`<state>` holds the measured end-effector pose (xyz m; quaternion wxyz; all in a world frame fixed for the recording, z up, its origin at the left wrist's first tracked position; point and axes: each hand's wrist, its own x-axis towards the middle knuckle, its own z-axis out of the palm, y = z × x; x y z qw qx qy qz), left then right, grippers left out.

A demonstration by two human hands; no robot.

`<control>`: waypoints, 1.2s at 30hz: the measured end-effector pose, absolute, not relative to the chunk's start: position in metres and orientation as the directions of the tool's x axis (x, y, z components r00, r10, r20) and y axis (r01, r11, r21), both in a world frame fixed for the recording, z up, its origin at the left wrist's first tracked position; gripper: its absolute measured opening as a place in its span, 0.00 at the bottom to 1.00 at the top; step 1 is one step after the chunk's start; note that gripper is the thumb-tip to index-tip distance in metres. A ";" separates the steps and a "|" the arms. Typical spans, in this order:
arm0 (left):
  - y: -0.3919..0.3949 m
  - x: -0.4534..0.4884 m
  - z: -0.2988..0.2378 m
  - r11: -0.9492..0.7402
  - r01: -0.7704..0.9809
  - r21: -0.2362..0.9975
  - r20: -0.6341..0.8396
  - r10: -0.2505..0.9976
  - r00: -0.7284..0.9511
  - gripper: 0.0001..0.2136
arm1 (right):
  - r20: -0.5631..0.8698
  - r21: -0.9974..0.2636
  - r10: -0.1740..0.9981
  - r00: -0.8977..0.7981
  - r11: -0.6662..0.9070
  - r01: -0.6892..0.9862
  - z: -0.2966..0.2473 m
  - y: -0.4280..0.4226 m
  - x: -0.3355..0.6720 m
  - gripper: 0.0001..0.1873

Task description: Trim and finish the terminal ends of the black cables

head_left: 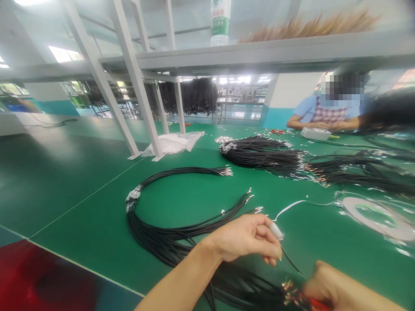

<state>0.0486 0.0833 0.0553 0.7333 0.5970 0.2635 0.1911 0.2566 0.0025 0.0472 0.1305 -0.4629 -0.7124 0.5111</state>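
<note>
My left hand (pixel 251 239) is closed in a pinch, with a white cover on one fingertip. A thin black cable (pixel 293 262) runs from its fingers down towards my right hand. My right hand (pixel 324 280), blurred at the lower right, is closed around a red-handled tool (pixel 319 303) whose working end I cannot make out. Under and beside my hands lies a bundle of black cables (pixel 152 239), bent in a curve and bound with silvery wrap (pixel 133 196). Bare cable ends (pixel 288 291) show beside my right hand. A white tape (pixel 290 208) reaches close to my left fingertips.
The tape leads to a flat roll (pixel 352 207) on the green table (pixel 106 198). More black cable bundles (pixel 259 157) lie behind, near red-handled scissors (pixel 277 131) and a white plastic bag (pixel 175 142). A shelf frame (pixel 136 77) stands ahead. Across the table sits a co-worker (pixel 327 112).
</note>
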 end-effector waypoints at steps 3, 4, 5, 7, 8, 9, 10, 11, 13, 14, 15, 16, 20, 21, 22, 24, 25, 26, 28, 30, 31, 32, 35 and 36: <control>0.088 0.048 0.059 -0.023 0.220 0.975 -0.100 0.841 0.532 0.07 | -0.280 -0.875 0.854 -0.439 -0.038 0.483 0.047 0.016 0.266 0.31; 0.089 0.048 0.058 -0.076 0.267 0.961 -0.060 0.883 0.466 0.05 | -0.282 -0.881 0.895 -0.347 -0.099 0.462 0.046 0.022 0.270 0.30; 0.089 0.048 0.056 -0.119 0.298 0.947 -0.021 0.904 0.428 0.04 | -0.266 -0.888 0.937 -0.225 -0.148 0.435 0.046 0.027 0.273 0.30; 0.088 0.050 0.050 -0.205 0.354 0.912 0.039 0.905 0.424 0.03 | -0.216 -0.912 0.976 -0.028 -0.191 0.362 0.046 0.039 0.275 0.27; 0.086 0.052 0.045 -0.242 0.374 0.895 0.053 0.891 0.450 0.03 | -0.184 -0.928 0.983 0.029 -0.183 0.325 0.045 0.044 0.274 0.25; 0.085 0.054 0.041 -0.274 0.391 0.879 0.059 0.875 0.481 0.04 | -0.157 -0.941 0.986 0.060 -0.167 0.293 0.045 0.050 0.271 0.24; 0.083 0.057 0.036 -0.299 0.409 0.862 0.058 0.860 0.507 0.06 | -0.134 -0.952 0.988 0.076 -0.149 0.266 0.044 0.055 0.267 0.24; 0.082 0.059 0.031 -0.320 0.427 0.846 0.055 0.849 0.526 0.07 | -0.116 -0.962 0.990 0.085 -0.133 0.240 0.043 0.059 0.263 0.23; 0.080 0.063 0.024 -0.349 0.460 0.816 0.050 0.836 0.546 0.10 | -0.089 -0.976 0.990 0.106 -0.108 0.188 0.037 0.066 0.258 0.22; 0.080 0.065 0.022 -0.357 0.472 0.806 0.048 0.834 0.549 0.10 | -0.082 -0.981 0.990 0.115 -0.101 0.167 0.034 0.068 0.257 0.21; 0.081 0.067 0.021 -0.360 0.481 0.800 0.048 0.837 0.546 0.11 | -0.077 -0.984 0.990 0.122 -0.095 0.151 0.031 0.070 0.257 0.21; 0.081 0.068 0.022 -0.358 0.489 0.796 0.050 0.843 0.536 0.11 | -0.074 -0.986 0.989 0.126 -0.092 0.142 0.028 0.070 0.258 0.21; 0.081 0.071 0.033 -0.271 0.433 0.860 0.060 0.895 0.442 0.09 | -0.069 -0.990 0.991 0.114 -0.082 0.118 0.023 0.066 0.262 0.23; 0.079 0.072 0.036 -0.246 0.396 0.885 0.060 0.902 0.427 0.08 | -0.072 -0.992 0.993 0.095 -0.081 0.101 0.025 0.064 0.262 0.23; 0.077 0.073 0.040 -0.229 0.361 0.904 0.064 0.908 0.415 0.06 | -0.074 -0.994 0.995 0.071 -0.080 0.081 0.026 0.062 0.260 0.23; 0.073 0.075 0.044 -0.230 0.327 0.917 0.089 0.915 0.394 0.04 | -0.071 -0.996 0.997 0.027 -0.072 0.044 0.031 0.058 0.256 0.22; 0.071 0.077 0.046 -0.243 0.327 0.913 0.108 0.919 0.380 0.05 | -0.065 -0.997 0.998 0.017 -0.066 0.033 0.033 0.057 0.254 0.21; 0.069 0.078 0.046 -0.257 0.332 0.908 0.127 0.922 0.366 0.05 | -0.059 -0.998 0.998 0.014 -0.059 0.027 0.035 0.055 0.253 0.21; 0.067 0.080 0.046 -0.292 0.340 0.894 0.164 0.919 0.358 0.05 | -0.046 -0.999 0.999 0.023 -0.046 0.028 0.036 0.053 0.251 0.20; 0.067 0.081 0.044 -0.321 0.339 0.885 0.191 0.911 0.365 0.07 | -0.034 -0.998 0.998 0.043 -0.036 0.042 0.035 0.051 0.250 0.20; 0.067 0.081 0.043 -0.332 0.340 0.880 0.204 0.910 0.362 0.08 | -0.026 -0.998 0.998 0.056 -0.029 0.051 0.034 0.050 0.248 0.20; 0.067 0.081 0.042 -0.334 0.340 0.879 0.211 0.913 0.351 0.09 | -0.015 -0.998 0.998 0.068 -0.019 0.060 0.033 0.049 0.246 0.20; 0.070 0.080 0.040 -0.150 0.218 0.964 0.076 0.946 0.314 0.10 | 0.022 -0.997 0.992 0.123 0.014 0.071 0.034 0.046 0.237 0.20; 0.072 0.079 0.040 -0.029 0.134 0.990 -0.016 0.945 0.326 0.12 | 0.028 -0.998 0.989 0.143 0.019 0.062 0.035 0.045 0.234 0.20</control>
